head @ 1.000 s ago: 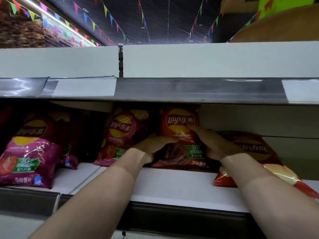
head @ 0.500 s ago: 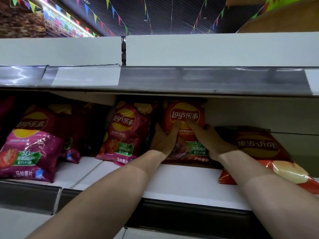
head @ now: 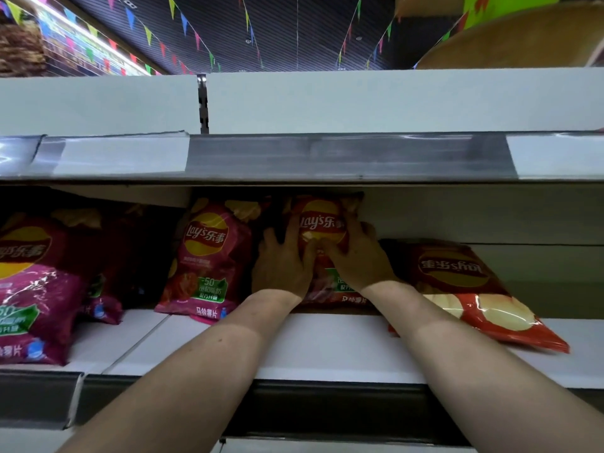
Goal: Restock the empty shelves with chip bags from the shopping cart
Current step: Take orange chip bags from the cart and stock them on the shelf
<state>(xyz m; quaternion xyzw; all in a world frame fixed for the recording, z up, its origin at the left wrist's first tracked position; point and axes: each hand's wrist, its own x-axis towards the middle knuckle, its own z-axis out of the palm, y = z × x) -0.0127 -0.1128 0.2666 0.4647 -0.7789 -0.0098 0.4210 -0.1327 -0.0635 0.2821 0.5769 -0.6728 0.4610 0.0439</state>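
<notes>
An orange-red chip bag [head: 322, 220] stands upright at the back of the white shelf [head: 327, 348]. My left hand [head: 284, 259] lies flat against its left half, fingers spread and pointing up. My right hand [head: 359, 256] presses its right half with straight fingers over the logo. Both hands cover the bag's lower part. A pink chip bag [head: 209, 259] stands just left of it. Another orange-red chip bag [head: 467, 289] lies flat and upside down to the right.
A large pink chip bag [head: 29, 289] leans at the far left, with a smaller one [head: 101, 308] behind it in shadow. The upper shelf's price rail [head: 327, 155] hangs low over the opening. The shelf back at the right is bare.
Both hands have slid up the orange-red bag, from its lower sides onto its front, and pushed it upright toward the back. The camera has tilted up a little.
</notes>
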